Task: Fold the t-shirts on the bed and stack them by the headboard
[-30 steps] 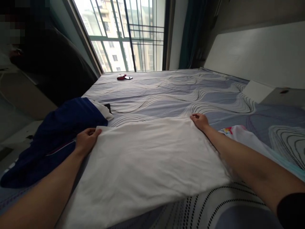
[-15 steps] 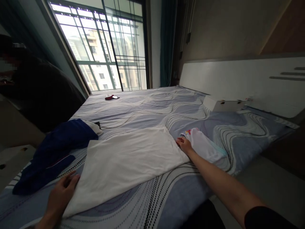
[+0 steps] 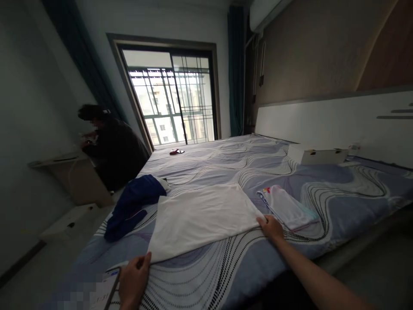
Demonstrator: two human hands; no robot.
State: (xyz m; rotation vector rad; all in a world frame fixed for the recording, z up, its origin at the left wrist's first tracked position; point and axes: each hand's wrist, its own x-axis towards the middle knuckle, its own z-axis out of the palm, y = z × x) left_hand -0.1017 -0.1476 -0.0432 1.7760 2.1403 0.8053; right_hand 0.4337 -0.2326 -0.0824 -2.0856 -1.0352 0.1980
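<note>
A white folded garment (image 3: 201, 219) lies flat on the bed, longer from left to right than front to back. At its near left corner is my left hand (image 3: 134, 274), closed with thumb and finger on the edge. My right hand (image 3: 272, 229) pinches the near right corner. Just beyond that hand rests a smaller folded white garment (image 3: 288, 206) with a colourful print and a pale blue edge. A dark blue garment (image 3: 135, 206) lies bunched to the left of the white one.
A wavy-patterned grey-blue sheet (image 3: 206, 161) covers the bed. A white box (image 3: 318, 155) stands by the headboard (image 3: 338, 122). Towards the window lies a phone with a red item (image 3: 174, 151). Papers or a screen (image 3: 103, 290) show beside my left wrist. Another person (image 3: 119, 146) sits at a desk (image 3: 74, 172).
My view has tilted up and turned left. My right hand has moved from the garment's right edge to its near right corner. My left hand has moved down to the near left corner.
</note>
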